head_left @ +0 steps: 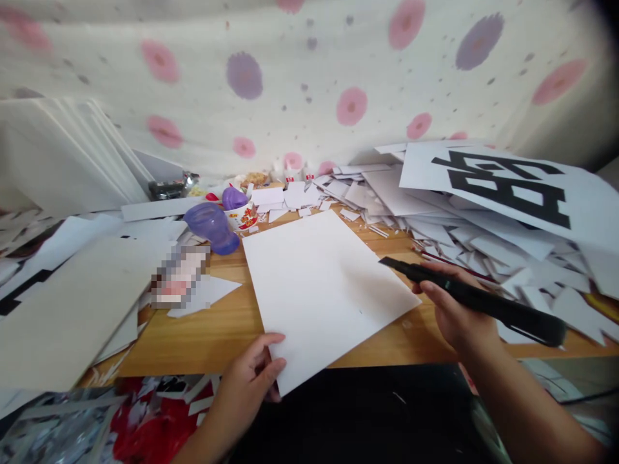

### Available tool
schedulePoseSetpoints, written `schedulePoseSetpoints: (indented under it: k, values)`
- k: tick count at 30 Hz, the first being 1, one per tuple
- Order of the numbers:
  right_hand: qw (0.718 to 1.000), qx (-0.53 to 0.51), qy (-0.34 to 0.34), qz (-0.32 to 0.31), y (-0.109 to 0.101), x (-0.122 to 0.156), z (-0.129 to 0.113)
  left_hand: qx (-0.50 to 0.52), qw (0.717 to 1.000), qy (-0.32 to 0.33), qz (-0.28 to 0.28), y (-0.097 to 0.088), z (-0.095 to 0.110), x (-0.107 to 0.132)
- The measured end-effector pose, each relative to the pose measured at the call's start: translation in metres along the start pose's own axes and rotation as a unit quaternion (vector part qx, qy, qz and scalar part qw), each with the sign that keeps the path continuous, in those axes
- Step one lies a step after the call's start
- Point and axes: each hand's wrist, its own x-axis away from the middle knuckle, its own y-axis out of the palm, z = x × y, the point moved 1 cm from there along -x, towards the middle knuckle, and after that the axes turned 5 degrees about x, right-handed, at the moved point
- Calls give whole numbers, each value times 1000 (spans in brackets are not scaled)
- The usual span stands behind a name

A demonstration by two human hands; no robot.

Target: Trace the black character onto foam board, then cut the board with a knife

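A white rectangular board [319, 290] lies at an angle on the wooden table, its near corner jutting past the front edge. My left hand [258, 370] grips that board by its lower left edge, thumb on top and the other fingers partly hidden beneath. In my right hand [459, 309] is a black utility knife [476, 298], held above the right corner of the board. The knife points to the left, and its dark tip hovers over the board's right edge. A small dark mark shows on the board's surface.
Heaped white offcuts [478, 238] cover the right side, topped by a sheet with black lettering [507, 183]. Larger boards [82, 303] lie at left. A purple translucent cup [210, 225] and a paper bowl [242, 216] stand behind. Below the edge sits a red bag [155, 428] with scraps.
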Motion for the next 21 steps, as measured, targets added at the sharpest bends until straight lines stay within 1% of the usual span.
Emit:
schedulePoseSetpoints:
  k: [1, 2, 3, 4, 5, 6, 7, 8, 10, 12, 14, 17, 21]
  values:
    - [1000, 26, 11, 2, -6, 8, 2, -44, 999, 1, -15, -2, 3, -2]
    - [999, 36, 24, 4, -10, 15, 4, -96, 995, 22, -16, -4, 7, -4]
    - [999, 34, 35, 2, -14, 22, 4, -154, 986, 70, -1, -4, 12, -7]
    - [999, 32, 38, -10, -16, 28, 2, -205, 969, 140, 17, -2, 19, -8]
    - [998, 30, 35, -33, -17, 34, -1, -244, 944, 220, 31, 2, 27, -10]
    - [997, 33, 28, -65, -16, 38, -6, -272, 916, 295, 23, 9, 35, -11]
    - [994, 43, 16, -102, -16, 40, -10, -291, 888, 357, 5, 18, 43, -13]
    - [989, 62, -1, -135, -14, 42, -15, -309, 860, 406, -24, 29, 50, -16]
    - [978, 106, -44, -172, -11, 42, -24, -359, 809, 457, -84, 50, 60, -24]
    - [970, 137, -87, -179, -9, 40, -29, -406, 781, 456, -128, 67, 64, -33]
    - [964, 150, -120, -183, -8, 39, -31, -438, 773, 433, -153, 77, 63, -43]
    - [955, 156, -154, -201, -6, 39, -29, -456, 771, 409, -173, 80, 58, -52]
    - [944, 155, -176, -231, -5, 40, -24, -458, 773, 400, -180, 77, 55, -55]
